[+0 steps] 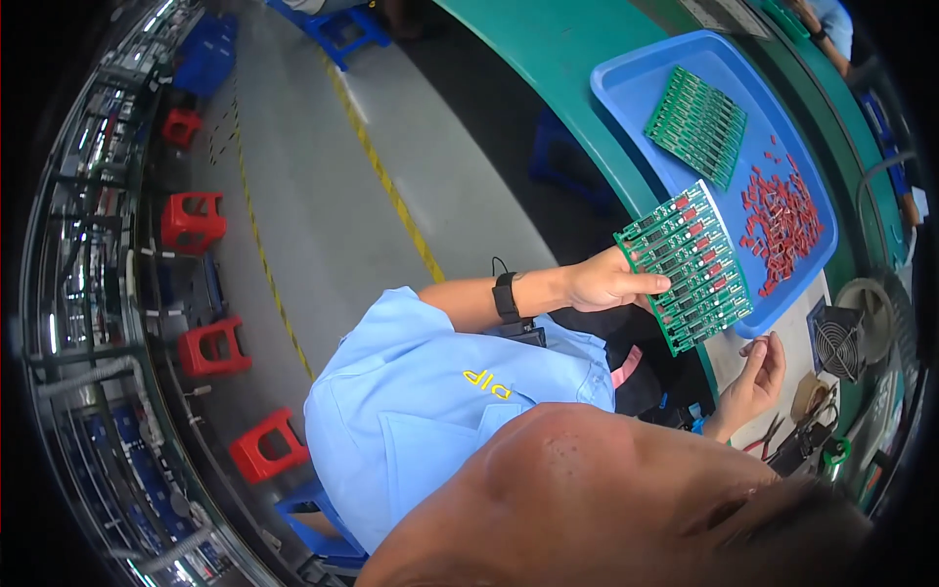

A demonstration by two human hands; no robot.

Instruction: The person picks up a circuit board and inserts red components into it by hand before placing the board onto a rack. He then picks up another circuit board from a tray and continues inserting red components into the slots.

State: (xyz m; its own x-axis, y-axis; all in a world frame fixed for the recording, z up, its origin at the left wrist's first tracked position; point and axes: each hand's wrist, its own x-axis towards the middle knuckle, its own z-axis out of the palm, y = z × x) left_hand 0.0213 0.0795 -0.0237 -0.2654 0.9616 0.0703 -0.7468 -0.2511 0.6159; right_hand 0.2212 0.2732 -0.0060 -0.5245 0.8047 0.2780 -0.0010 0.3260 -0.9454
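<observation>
My left hand (614,281) grips a green circuit board panel (688,264) by its near edge, thumb on top, tilted over the blue tray's edge. Several red components (702,242) sit along part of the panel. Below it, my right hand (753,384) is apart from the panel, its thumb and fingers curled together; whatever they pinch is too small to make out. Inside the blue tray (626,70) lie a heap of loose small red components with thin leads (782,223) and more green circuit board panels (696,125).
Beside my right hand are pliers (766,436), a tape roll (809,397) and a small black fan (839,342). The green bench (528,49) stretches away. Red stools (193,222) stand across the aisle. Another person's arm (827,44) shows at the top right.
</observation>
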